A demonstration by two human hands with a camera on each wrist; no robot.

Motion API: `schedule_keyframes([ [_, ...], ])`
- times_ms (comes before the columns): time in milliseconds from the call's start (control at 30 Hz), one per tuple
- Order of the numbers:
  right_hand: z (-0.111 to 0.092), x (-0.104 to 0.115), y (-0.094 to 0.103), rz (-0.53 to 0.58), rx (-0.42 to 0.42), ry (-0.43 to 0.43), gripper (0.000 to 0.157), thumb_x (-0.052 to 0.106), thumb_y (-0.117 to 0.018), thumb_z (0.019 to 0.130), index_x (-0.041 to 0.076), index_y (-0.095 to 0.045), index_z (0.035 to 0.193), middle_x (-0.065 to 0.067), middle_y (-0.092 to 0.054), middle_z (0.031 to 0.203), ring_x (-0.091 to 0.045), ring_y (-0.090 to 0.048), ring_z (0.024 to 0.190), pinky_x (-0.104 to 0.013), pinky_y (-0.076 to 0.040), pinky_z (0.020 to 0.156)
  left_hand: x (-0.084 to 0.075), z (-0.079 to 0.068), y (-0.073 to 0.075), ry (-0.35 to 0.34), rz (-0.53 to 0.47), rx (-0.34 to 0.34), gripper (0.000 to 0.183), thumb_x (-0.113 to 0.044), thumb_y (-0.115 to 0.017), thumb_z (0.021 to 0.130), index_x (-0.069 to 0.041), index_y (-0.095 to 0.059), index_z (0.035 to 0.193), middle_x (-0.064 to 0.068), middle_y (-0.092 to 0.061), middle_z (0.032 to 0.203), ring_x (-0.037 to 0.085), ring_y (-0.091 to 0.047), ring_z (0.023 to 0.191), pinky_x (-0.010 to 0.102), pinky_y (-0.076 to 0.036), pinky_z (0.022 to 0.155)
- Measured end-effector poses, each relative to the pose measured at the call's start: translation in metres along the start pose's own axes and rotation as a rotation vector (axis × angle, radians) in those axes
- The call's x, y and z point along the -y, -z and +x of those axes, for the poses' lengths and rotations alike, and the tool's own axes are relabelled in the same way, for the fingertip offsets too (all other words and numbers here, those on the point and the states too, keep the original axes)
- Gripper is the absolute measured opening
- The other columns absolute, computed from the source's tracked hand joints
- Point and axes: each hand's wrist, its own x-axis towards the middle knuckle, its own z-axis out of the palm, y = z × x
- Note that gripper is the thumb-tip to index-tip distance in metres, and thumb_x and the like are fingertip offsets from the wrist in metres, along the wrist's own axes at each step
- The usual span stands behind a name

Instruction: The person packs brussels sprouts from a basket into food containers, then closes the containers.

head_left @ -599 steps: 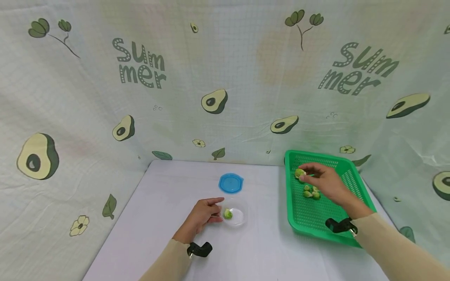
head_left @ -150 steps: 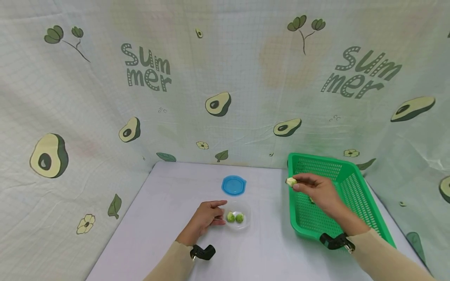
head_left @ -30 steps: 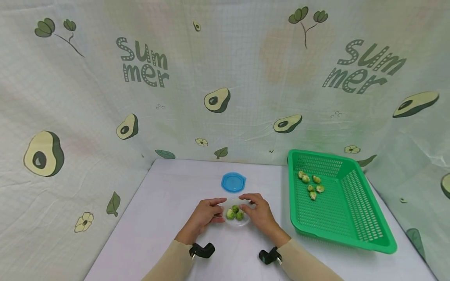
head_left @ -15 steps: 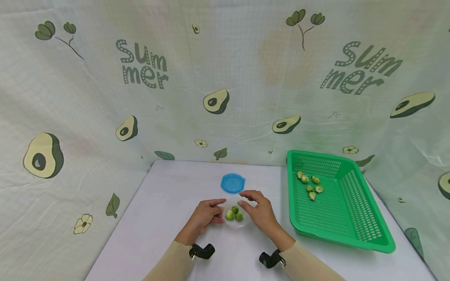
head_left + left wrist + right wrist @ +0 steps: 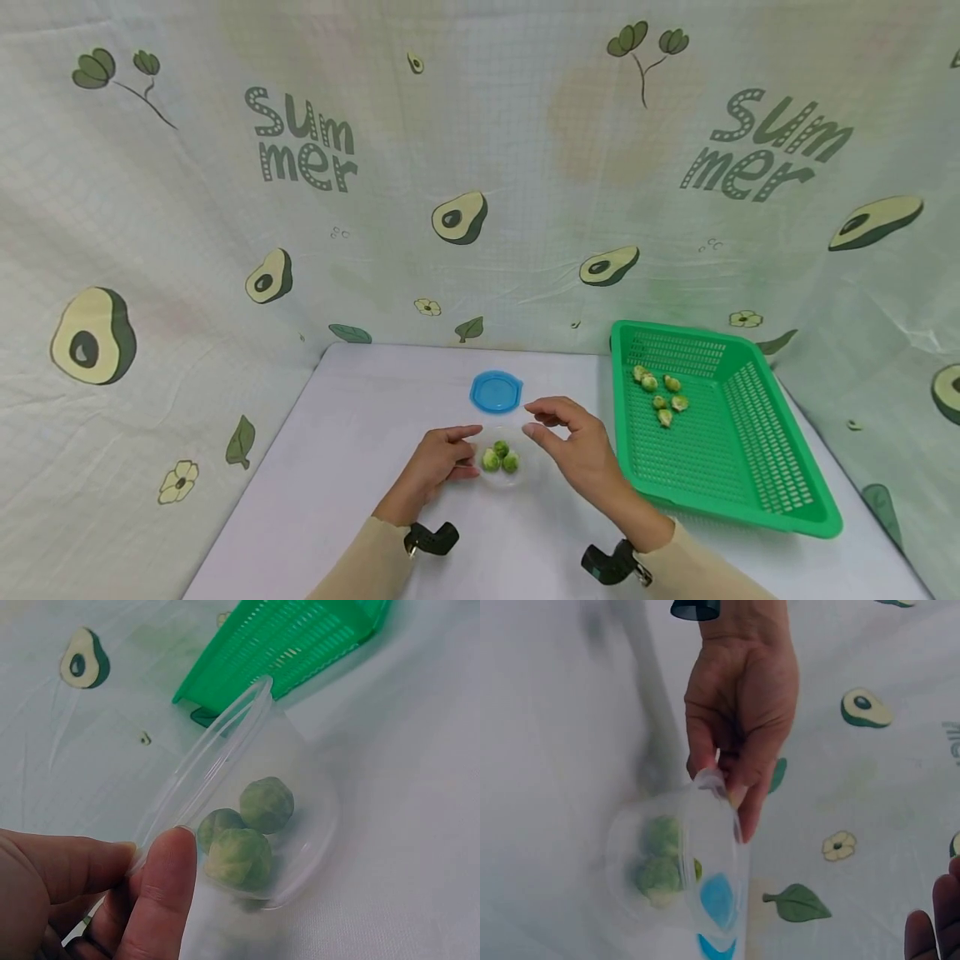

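Observation:
In the head view, a small clear plastic container stands on the white table with three Brussels sprouts inside. My left hand pinches its left rim; in the left wrist view, a thumb and fingers grip the rim from either side. My right hand hovers just right of the container, fingers loosely bent, holding nothing. The right wrist view shows only some right fingers at its edge, with the left hand gripping the container across from them.
A blue lid lies on the table just behind the container. To the right stands a green plastic basket with several more sprouts in its left part. A printed cloth hangs behind and on both sides.
My right hand brought a third sprout from the basket into the container. In the last second it has drawn away to the right. My left hand keeps its grip on the rim.

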Motion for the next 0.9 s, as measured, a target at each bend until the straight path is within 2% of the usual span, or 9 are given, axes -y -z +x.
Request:
schedule_keyframes([
  [100, 0.002, 0.003, 0.013, -0.015, -0.016, 0.067, 0.025, 0.007, -0.082, 0.091, 0.015, -0.078, 0.114, -0.002, -0.075, 0.111, -0.019, -0.068, 0.097, -0.026, -0.059, 0.084, 0.001, 0.0, 0.0, -0.008, -0.004, -0.004, 0.046, -0.002, -0.064, 0.1, -0.001, -0.061, 0.146, 0.014, -0.068, 0.094, 0.014, -0.065, 0.073, 0.029, -0.066, 0.07],
  [200, 0.007, 0.005, 0.029, -0.019, -0.025, 0.111, 0.026, 0.001, -0.081, 0.09, 0.011, -0.077, 0.114, -0.006, -0.074, 0.112, -0.016, -0.067, 0.097, -0.023, -0.058, 0.084, 0.002, 0.0, 0.0, -0.009, -0.005, -0.007, 0.046, -0.001, -0.064, 0.1, -0.001, -0.062, 0.146, 0.012, -0.067, 0.092, 0.014, -0.065, 0.073, 0.03, -0.066, 0.07],
  [367, 0.018, 0.008, 0.064, -0.104, -0.074, 0.106, 0.028, -0.002, -0.081, 0.089, 0.008, -0.078, 0.115, -0.008, -0.075, 0.11, -0.007, -0.067, 0.094, -0.012, -0.054, 0.082, 0.003, 0.0, 0.001, -0.001, 0.001, -0.007, 0.046, -0.002, -0.064, 0.1, -0.001, -0.061, 0.147, 0.012, -0.066, 0.092, 0.014, -0.065, 0.073, 0.03, -0.067, 0.071],
  [500, 0.029, 0.001, 0.094, -0.166, -0.084, 0.089, 0.028, -0.001, -0.078, 0.092, 0.005, -0.077, 0.118, 0.001, -0.073, 0.107, 0.005, -0.063, 0.094, -0.008, -0.052, 0.08, 0.002, 0.0, 0.001, 0.008, 0.006, -0.009, 0.046, -0.003, -0.064, 0.101, -0.002, -0.062, 0.146, 0.013, -0.066, 0.094, 0.014, -0.064, 0.075, 0.03, -0.067, 0.072],
  [600, 0.037, -0.007, 0.115, -0.192, -0.055, 0.038, 0.027, 0.003, -0.076, 0.096, 0.004, -0.075, 0.123, 0.003, -0.072, 0.107, 0.008, -0.061, 0.093, -0.008, -0.052, 0.079, 0.001, 0.0, 0.001, 0.009, 0.005, -0.008, 0.046, -0.003, -0.064, 0.101, -0.002, -0.062, 0.146, 0.012, -0.066, 0.093, 0.014, -0.065, 0.076, 0.029, -0.067, 0.072],
  [800, 0.046, -0.028, 0.149, -0.301, 0.026, -0.14, 0.035, 0.025, -0.07, 0.104, 0.008, -0.071, 0.134, -0.014, -0.074, 0.118, 0.01, -0.06, 0.09, -0.015, -0.055, 0.073, 0.001, 0.001, 0.001, 0.0, 0.003, -0.009, 0.046, -0.002, -0.064, 0.1, -0.002, -0.062, 0.146, 0.01, -0.066, 0.092, 0.015, -0.064, 0.075, 0.03, -0.067, 0.072],
  [900, 0.049, -0.041, 0.159, -0.339, 0.076, -0.185, 0.04, 0.031, -0.068, 0.105, 0.009, -0.068, 0.138, -0.017, -0.072, 0.127, 0.012, -0.056, 0.095, -0.017, -0.055, 0.075, 0.002, 0.001, 0.0, -0.002, 0.006, -0.014, 0.046, -0.003, -0.065, 0.1, -0.002, -0.062, 0.146, 0.009, -0.065, 0.092, 0.015, -0.064, 0.075, 0.031, -0.067, 0.072],
])
